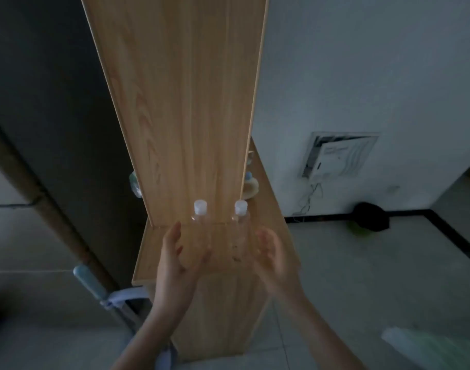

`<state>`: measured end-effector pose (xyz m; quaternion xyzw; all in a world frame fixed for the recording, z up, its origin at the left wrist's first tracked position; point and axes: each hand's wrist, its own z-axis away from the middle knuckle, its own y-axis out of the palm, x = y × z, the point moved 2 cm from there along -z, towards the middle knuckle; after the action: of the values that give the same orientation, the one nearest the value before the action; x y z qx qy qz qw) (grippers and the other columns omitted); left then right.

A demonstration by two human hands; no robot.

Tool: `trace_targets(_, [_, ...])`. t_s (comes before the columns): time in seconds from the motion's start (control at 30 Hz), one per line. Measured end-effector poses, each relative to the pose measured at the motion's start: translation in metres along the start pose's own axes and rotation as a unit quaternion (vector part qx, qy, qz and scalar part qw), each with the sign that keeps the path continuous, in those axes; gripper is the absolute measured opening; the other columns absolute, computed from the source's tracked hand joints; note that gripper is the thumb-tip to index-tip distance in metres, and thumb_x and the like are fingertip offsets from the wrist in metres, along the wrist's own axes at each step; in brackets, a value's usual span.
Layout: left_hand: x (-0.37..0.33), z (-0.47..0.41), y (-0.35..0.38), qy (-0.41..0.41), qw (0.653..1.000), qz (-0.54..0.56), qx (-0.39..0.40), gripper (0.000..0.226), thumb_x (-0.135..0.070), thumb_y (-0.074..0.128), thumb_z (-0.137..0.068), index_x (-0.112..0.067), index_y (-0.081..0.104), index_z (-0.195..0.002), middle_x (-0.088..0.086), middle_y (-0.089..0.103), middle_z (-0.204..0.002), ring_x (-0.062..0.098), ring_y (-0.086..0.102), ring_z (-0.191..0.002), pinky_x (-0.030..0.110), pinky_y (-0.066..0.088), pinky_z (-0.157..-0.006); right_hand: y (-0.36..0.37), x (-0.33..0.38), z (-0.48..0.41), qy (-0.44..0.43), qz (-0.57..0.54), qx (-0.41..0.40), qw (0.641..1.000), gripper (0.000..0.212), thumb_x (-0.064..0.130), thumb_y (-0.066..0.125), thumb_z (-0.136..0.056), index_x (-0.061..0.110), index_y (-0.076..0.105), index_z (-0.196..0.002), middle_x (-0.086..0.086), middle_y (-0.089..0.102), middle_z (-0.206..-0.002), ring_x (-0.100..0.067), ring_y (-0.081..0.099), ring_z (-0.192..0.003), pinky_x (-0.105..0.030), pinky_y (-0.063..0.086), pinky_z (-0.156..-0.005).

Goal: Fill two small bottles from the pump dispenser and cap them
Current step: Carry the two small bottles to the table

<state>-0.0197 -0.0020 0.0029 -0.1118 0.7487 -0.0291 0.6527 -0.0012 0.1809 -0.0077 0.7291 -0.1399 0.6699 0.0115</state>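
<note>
Two small clear bottles with white caps stand upright side by side on a narrow wooden ledge [153, 252]. The left bottle [200, 222] and the right bottle [240, 222] both look empty. My left hand [175, 257] is raised just left of the left bottle, fingers straight, thumb close to the bottle's lower part. My right hand [272, 252], blurred, is just right of the right bottle with its palm facing it and fingers loosely spread. Neither hand plainly holds a bottle. No pump dispenser is in view.
A tall wooden panel [180, 102] rises right behind the bottles. Small pale objects [251, 182] sit behind its right edge. A wall box with wires [338, 156], a black item on the floor [371, 216] and a blue-handled tool [95, 287] are around.
</note>
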Motion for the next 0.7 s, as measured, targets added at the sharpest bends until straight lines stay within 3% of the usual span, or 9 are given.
trace_targets(0.1, [-0.002, -0.020, 0.015, 0.015, 0.999, -0.026, 0.017, 0.076, -0.042, 0.066, -0.077, -0.023, 0.028, -0.140, -0.014, 0.045, -0.126, -0.005, 0.051, -0.103, 0.008, 0.040, -0.071, 0.013, 0.004, -0.027, -0.004, 0.022, 0.022, 1.000, 0.052, 0.041, 0.074, -0.075, 0.042, 0.044, -0.118, 0.031, 0.053, -0.116, 0.019, 0.050, -0.106, -0.006, 0.043, -0.087])
trace_targets(0.2, [0.006, -0.037, 0.027, -0.004, 0.999, -0.024, 0.039, 0.062, -0.034, 0.067, -0.081, -0.014, 0.040, -0.133, -0.006, 0.058, -0.116, 0.003, 0.060, -0.099, 0.019, 0.053, -0.075, 0.024, -0.003, -0.040, 0.012, 0.015, 0.028, 0.999, 0.054, 0.037, 0.076, -0.076, 0.041, 0.042, -0.118, 0.025, 0.052, -0.117, 0.023, 0.050, -0.102, -0.003, 0.044, -0.079])
trace_targets(0.27, [0.013, -0.044, 0.031, -0.024, 0.999, -0.014, 0.046, 0.055, -0.035, 0.067, -0.082, -0.012, 0.045, -0.127, -0.001, 0.062, -0.113, 0.011, 0.063, -0.099, 0.029, 0.054, -0.074, 0.027, -0.012, -0.043, 0.009, 0.019, 0.029, 0.999, 0.054, 0.041, 0.074, -0.077, 0.037, 0.043, -0.122, 0.023, 0.055, -0.118, 0.016, 0.052, -0.107, -0.014, 0.046, -0.089])
trace_targets(0.37, [0.021, -0.047, 0.034, -0.041, 0.999, -0.021, 0.002, 0.045, -0.032, 0.064, -0.085, -0.021, 0.043, -0.123, -0.014, 0.057, -0.104, 0.004, 0.059, -0.094, 0.017, 0.044, -0.066, 0.029, -0.016, -0.048, 0.016, 0.011, 0.016, 1.000, 0.053, 0.038, 0.071, -0.080, 0.023, 0.047, -0.126, 0.009, 0.060, -0.121, -0.007, 0.058, -0.113, -0.039, 0.049, -0.097])
trace_targets(0.43, [0.024, -0.047, 0.036, -0.037, 0.999, -0.035, -0.008, 0.037, -0.030, 0.060, -0.088, -0.024, 0.043, -0.121, -0.017, 0.055, -0.101, 0.003, 0.057, -0.093, 0.015, 0.042, -0.065, 0.030, -0.014, -0.050, 0.009, 0.021, 0.004, 1.000, 0.045, 0.032, 0.069, -0.084, 0.020, 0.050, -0.122, 0.003, 0.060, -0.120, -0.015, 0.058, -0.113, -0.044, 0.048, -0.097])
trace_targets(0.57, [0.020, -0.046, 0.033, -0.033, 0.999, -0.039, -0.006, 0.029, -0.028, 0.059, -0.089, -0.026, 0.045, -0.114, -0.012, 0.059, -0.100, 0.004, 0.059, -0.089, 0.016, 0.042, -0.063, 0.029, -0.005, -0.047, 0.011, 0.021, 0.005, 1.000, 0.040, 0.029, 0.067, -0.086, 0.024, 0.049, -0.120, 0.007, 0.059, -0.117, -0.011, 0.055, -0.114, -0.038, 0.049, -0.095])
trace_targets(0.7, [0.006, -0.029, 0.020, -0.005, 1.000, -0.017, 0.010, 0.027, -0.029, 0.060, -0.087, -0.022, 0.050, -0.112, -0.004, 0.062, -0.104, 0.010, 0.062, -0.093, 0.024, 0.051, -0.073, 0.021, 0.010, -0.027, 0.005, 0.030, 0.006, 1.000, 0.043, 0.035, 0.066, -0.084, 0.022, 0.049, -0.122, 0.018, 0.055, -0.112, -0.005, 0.055, -0.109, -0.020, 0.045, -0.091])
